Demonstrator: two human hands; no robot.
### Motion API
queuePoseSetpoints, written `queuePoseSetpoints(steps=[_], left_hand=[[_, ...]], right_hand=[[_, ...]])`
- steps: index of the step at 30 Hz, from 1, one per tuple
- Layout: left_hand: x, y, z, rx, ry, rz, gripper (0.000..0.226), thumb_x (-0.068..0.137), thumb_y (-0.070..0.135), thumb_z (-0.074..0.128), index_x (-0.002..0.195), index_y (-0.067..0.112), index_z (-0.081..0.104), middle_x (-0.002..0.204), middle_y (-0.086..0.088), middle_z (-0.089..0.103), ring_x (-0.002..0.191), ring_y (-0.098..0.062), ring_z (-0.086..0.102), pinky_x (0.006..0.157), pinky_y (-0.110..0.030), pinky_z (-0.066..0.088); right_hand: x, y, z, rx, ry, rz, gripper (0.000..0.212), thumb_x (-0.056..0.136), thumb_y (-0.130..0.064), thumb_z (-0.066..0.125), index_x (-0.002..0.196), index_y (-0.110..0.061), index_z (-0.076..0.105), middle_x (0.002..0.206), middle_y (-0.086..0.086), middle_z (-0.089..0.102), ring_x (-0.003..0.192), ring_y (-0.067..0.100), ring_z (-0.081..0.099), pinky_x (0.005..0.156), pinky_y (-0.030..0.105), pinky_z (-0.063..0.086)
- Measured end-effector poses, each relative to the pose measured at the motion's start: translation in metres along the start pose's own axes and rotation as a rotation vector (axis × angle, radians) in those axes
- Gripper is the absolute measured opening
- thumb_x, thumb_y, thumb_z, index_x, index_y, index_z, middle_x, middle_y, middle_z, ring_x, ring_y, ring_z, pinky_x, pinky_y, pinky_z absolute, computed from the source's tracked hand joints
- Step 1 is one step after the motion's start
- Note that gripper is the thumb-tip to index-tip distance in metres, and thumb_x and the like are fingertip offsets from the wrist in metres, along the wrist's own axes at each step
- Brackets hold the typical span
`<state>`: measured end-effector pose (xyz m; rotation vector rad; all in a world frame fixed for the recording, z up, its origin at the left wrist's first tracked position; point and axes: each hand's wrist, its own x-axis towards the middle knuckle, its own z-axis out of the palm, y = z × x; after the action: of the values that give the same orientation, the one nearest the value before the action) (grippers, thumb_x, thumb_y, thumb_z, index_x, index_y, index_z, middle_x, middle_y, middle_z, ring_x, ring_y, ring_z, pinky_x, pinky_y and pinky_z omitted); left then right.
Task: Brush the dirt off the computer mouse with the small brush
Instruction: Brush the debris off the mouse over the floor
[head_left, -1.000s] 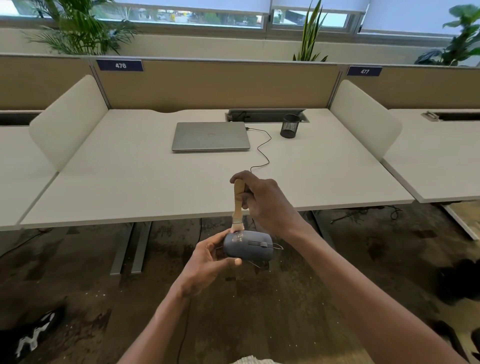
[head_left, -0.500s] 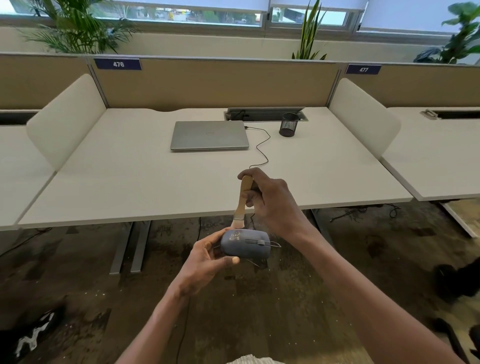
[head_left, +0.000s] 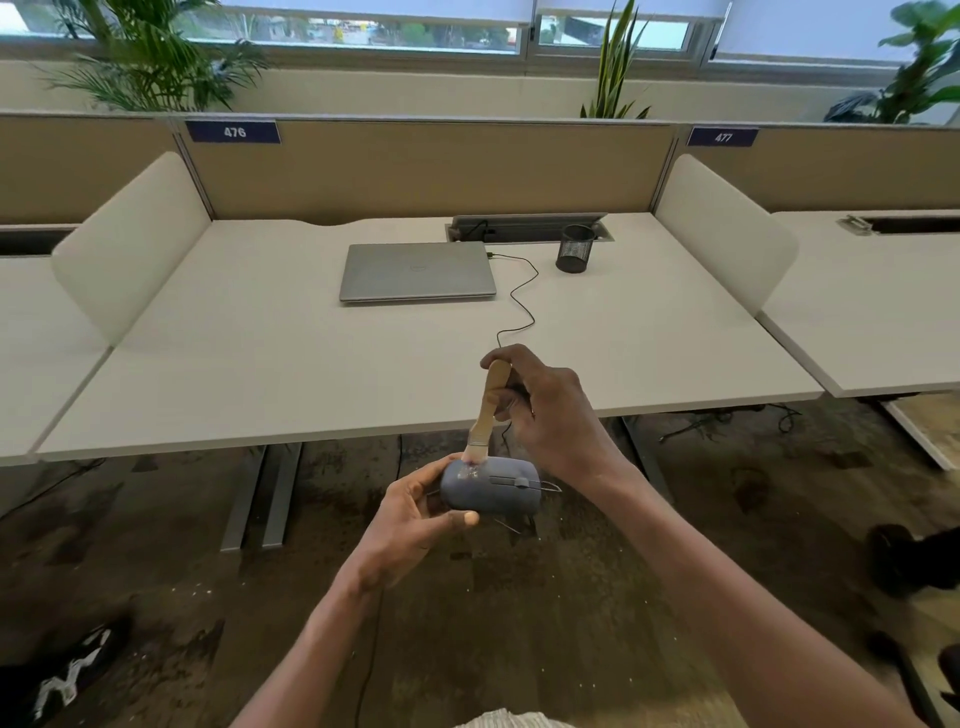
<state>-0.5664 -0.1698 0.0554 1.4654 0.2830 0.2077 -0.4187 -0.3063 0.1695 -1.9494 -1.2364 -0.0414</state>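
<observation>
Little had shifted: low in mid-frame, the left hand (head_left: 410, 525) gripped the mouse (head_left: 491, 491), the right hand (head_left: 550, 421) held the brush (head_left: 485, 410), bristles on its left end. Pale specks, probably dirt, remained there; brushing looked unfinished.

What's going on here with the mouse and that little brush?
A person is cleaning a computer mouse. The left hand holds it in the air in front of the desk, while the right hand grips a small wooden brush. Its bristles touch the mouse's top, where pale dust shows.
</observation>
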Motion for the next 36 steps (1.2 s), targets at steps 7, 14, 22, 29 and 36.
queuePoseSetpoints(steps=[7, 14, 22, 29, 36], left_hand=[[0.0, 0.0, 0.0, -0.008, 0.001, -0.006, 0.07, 0.071, 0.015, 0.087, 0.134, 0.026, 0.058, 0.134, -0.003, 0.064, 0.126, -0.02, 0.063, 0.098, -0.03, 0.056], [-0.001, -0.002, 0.002, 0.018, 0.003, -0.012, 0.07, 0.072, 0.014, 0.085, 0.135, 0.025, 0.057, 0.135, -0.004, 0.063, 0.126, -0.018, 0.063, 0.103, -0.035, 0.055], [-0.002, 0.0, 0.003, 0.023, 0.025, -0.008, 0.074, 0.065, 0.032, 0.09, 0.132, 0.03, 0.059, 0.129, 0.005, 0.068, 0.125, -0.017, 0.063, 0.099, -0.03, 0.056], [-0.002, 0.001, 0.001, 0.03, 0.009, -0.014, 0.07, 0.073, 0.021, 0.09, 0.135, 0.025, 0.058, 0.132, 0.002, 0.067, 0.127, -0.02, 0.062, 0.098, -0.029, 0.056], [-0.003, 0.001, 0.003, 0.057, 0.014, -0.022, 0.072, 0.066, 0.03, 0.09, 0.13, 0.034, 0.059, 0.128, 0.011, 0.069, 0.125, -0.014, 0.063, 0.1, -0.03, 0.055]], right_hand=[[-0.004, 0.0, -0.001, 0.025, 0.023, -0.023, 0.04, 0.093, 0.005, 0.063, 0.125, -0.017, 0.053, 0.093, 0.005, 0.068, 0.079, 0.001, 0.065, 0.07, 0.007, 0.054], [-0.006, -0.004, -0.004, -0.019, 0.024, -0.038, 0.038, 0.093, 0.005, 0.062, 0.125, -0.013, 0.054, 0.091, 0.003, 0.065, 0.079, 0.006, 0.063, 0.068, 0.009, 0.052], [-0.006, -0.009, -0.002, -0.038, -0.073, -0.136, 0.037, 0.092, 0.006, 0.062, 0.124, -0.01, 0.055, 0.09, 0.001, 0.063, 0.077, 0.016, 0.066, 0.066, 0.013, 0.052], [-0.006, -0.019, -0.002, -0.013, -0.106, -0.201, 0.033, 0.092, 0.007, 0.06, 0.122, -0.007, 0.055, 0.089, 0.005, 0.064, 0.076, 0.02, 0.068, 0.066, 0.022, 0.058], [0.001, -0.02, 0.0, -0.063, -0.127, -0.186, 0.034, 0.09, 0.01, 0.059, 0.121, -0.005, 0.055, 0.089, 0.01, 0.065, 0.075, 0.027, 0.066, 0.065, 0.041, 0.059]])
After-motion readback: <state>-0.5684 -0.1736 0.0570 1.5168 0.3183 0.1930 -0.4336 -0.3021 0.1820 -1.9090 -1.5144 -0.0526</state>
